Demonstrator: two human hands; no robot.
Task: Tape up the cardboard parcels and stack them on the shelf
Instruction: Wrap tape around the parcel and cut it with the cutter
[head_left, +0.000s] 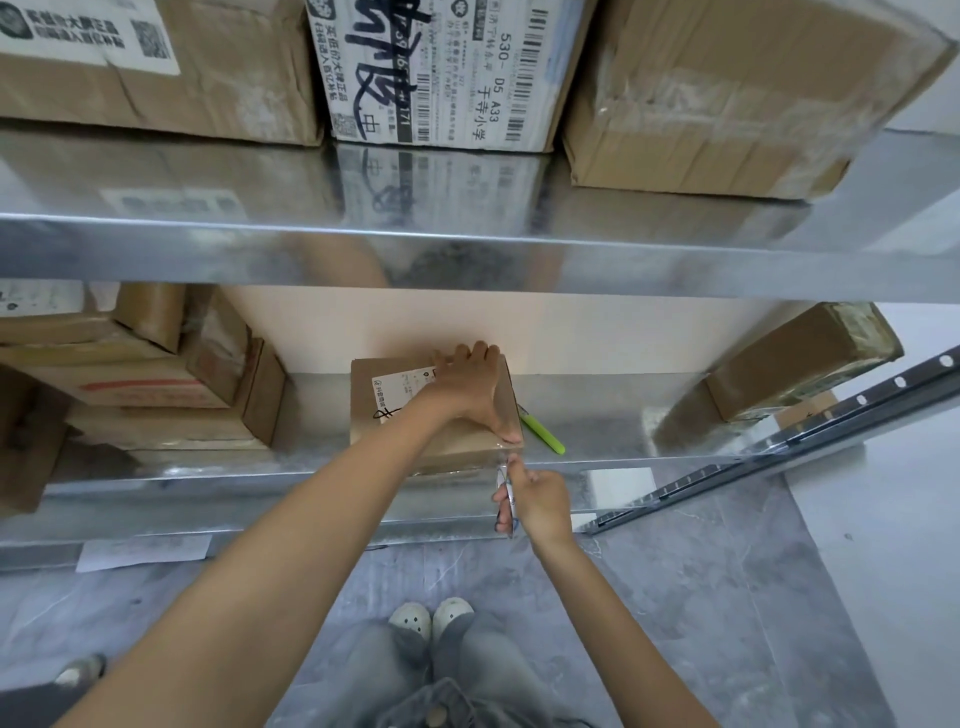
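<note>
The shelving is of shiny grey metal and stands on a grey, stone-patterned floor (727, 597); behind it is a cream wall (571, 332). At the bottom edge of the view are the person's two light shoes (431, 618).

On the upper shelf (519, 260) three cardboard boxes stand side by side: a brown one (208, 93) at the left, a middle box (441, 78) covered by a white printed label with barcodes, and a taped brown box (727, 104) at the right.

On the lower shelf (623, 415) a pile of brown boxes (156, 395) fills the left end, and one tilted box (795, 364) is at the right end. The small parcel (395, 431) lies in the middle, close to the front edge, with a white label (400, 387) on top. The left hand (467, 384) lies flat on the parcel, fingers stretched to its back edge, thumb near the front right corner. The right hand (540, 499) is clenched around small scissors (503, 483), their tip at the front right corner of the parcel. A green pen (543, 436) lies just beside the parcel, on its right.
</note>
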